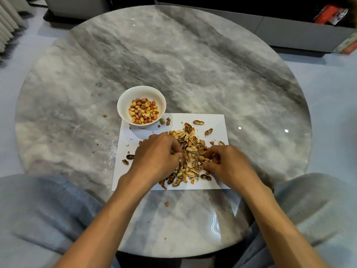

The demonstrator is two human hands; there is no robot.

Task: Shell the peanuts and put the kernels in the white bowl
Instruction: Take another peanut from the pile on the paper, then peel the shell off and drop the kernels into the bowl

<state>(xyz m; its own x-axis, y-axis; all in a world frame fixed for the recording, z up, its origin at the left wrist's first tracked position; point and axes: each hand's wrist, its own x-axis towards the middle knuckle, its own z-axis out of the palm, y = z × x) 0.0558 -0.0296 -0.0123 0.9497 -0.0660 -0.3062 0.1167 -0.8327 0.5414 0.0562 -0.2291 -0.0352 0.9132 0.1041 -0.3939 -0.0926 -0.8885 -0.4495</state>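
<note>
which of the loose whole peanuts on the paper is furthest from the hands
The pale whole peanut lying alone near the paper's far edge, beyond the shell pile; the other strays lie nearer the hands.

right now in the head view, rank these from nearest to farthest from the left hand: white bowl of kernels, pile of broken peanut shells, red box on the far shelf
1. Pile of broken peanut shells: touching the left hand, on the white paper.
2. White bowl of kernels: beyond the hand, at the paper's far-left corner.
3. Red box: far right, off the table.
</note>
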